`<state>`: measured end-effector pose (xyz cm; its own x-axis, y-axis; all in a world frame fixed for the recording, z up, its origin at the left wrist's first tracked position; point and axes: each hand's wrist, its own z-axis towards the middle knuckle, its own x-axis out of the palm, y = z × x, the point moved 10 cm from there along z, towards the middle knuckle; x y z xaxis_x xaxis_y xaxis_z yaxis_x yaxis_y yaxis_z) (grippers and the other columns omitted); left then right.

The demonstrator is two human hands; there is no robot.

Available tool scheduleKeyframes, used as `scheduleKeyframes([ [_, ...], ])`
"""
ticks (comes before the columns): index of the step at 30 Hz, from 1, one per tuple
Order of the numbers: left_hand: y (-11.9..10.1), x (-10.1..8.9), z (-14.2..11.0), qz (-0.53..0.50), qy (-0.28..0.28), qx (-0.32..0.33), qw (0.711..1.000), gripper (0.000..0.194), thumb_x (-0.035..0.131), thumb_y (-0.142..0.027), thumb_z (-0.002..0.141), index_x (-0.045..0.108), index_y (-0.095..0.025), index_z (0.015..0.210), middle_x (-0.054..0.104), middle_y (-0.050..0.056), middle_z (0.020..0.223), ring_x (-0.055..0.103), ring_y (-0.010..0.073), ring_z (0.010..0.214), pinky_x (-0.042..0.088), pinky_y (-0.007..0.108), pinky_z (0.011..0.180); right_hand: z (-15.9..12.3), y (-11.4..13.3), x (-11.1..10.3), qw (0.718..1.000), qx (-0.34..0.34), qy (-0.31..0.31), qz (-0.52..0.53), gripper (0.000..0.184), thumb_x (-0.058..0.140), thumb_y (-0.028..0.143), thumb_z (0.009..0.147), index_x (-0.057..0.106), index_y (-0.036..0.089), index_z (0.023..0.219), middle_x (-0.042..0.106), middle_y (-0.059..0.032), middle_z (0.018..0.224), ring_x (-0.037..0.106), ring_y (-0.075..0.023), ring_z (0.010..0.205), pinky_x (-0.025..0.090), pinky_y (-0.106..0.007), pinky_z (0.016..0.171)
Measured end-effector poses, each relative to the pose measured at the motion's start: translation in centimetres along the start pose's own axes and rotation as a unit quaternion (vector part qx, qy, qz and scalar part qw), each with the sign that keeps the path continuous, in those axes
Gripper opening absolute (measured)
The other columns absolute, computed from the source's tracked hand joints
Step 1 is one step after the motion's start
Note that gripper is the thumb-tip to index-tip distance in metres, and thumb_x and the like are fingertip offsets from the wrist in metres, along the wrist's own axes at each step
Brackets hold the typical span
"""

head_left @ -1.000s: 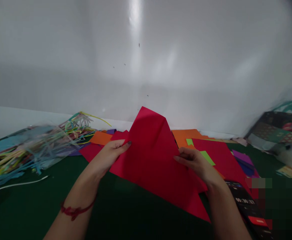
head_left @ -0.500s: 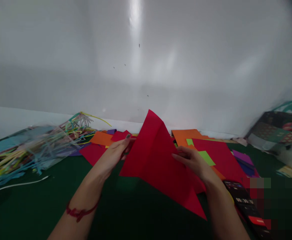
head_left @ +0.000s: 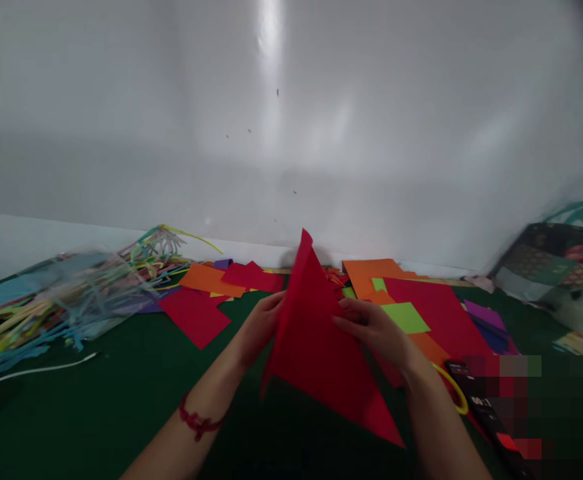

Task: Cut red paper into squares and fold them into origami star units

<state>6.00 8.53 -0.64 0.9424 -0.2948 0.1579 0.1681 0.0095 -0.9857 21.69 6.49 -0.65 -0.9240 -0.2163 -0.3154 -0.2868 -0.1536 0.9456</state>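
Note:
A creased sheet of red paper (head_left: 321, 353) is held up off the green table, tilted, between my two hands. My left hand (head_left: 264, 327) is closed at its left side, with the fingertips partly hidden behind the sheet. On the right, my right hand (head_left: 371, 327) pinches the sheet's right edge, fingers bent over it. A fold runs down from the top corner, and the left panel turns away from me. Around my left wrist is a red cord bracelet (head_left: 198, 420).
Pipe cleaners (head_left: 71, 307) in a clear bag and a white cable (head_left: 41, 368) lie left. Coloured paper pieces (head_left: 196, 317) are at the back. A larger red sheet (head_left: 431, 310), green paper (head_left: 407, 318), yellow-handled loop (head_left: 456, 390) and phone (head_left: 486, 407) lie right, near a patterned bag (head_left: 551, 253).
My left hand has moved right and inward, bending the red paper's left side back so the fold is sharper. The right hand has shifted slightly left.

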Motion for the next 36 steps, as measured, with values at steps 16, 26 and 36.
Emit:
scheduleKeyframes([
  [16,-0.3,2.2,-0.7,0.217,0.087,0.033,0.972,0.036,0.04,-0.044,0.085,0.056,-0.015,0.073,0.053,0.0,0.067,0.047,0.0121,0.059,0.034,0.021,0.052,-0.5,1.0,0.4,0.997,0.015,-0.011,0.069,0.032,0.063,0.041,0.073,0.064,0.019,0.096,0.068,-0.0059,0.095,0.063,-0.023,0.086,0.051,-0.036,0.074],
  [26,-3.6,0.6,-1.2,0.359,-0.065,0.159,0.918,0.034,0.04,-0.039,0.087,0.044,-0.017,0.062,0.041,-0.005,0.056,0.037,0.0099,0.054,0.027,0.022,0.051,-1.2,1.4,5.0,0.989,0.02,0.149,-0.001,0.029,0.058,0.043,0.077,0.063,0.018,0.092,0.068,-0.0033,0.09,0.062,-0.0189,0.081,0.051,-0.029,0.068],
  [36,-4.2,-1.3,-1.5,0.367,-0.165,0.188,0.896,0.033,0.039,-0.035,0.088,0.041,-0.017,0.06,0.036,-0.005,0.053,0.033,0.0092,0.05,0.025,0.022,0.05,-0.8,2.2,4.7,0.99,-0.011,0.143,0.006,0.027,0.051,0.041,0.082,0.062,0.017,0.087,0.066,-0.0037,0.092,0.061,-0.0171,0.082,0.049,-0.028,0.069],
])
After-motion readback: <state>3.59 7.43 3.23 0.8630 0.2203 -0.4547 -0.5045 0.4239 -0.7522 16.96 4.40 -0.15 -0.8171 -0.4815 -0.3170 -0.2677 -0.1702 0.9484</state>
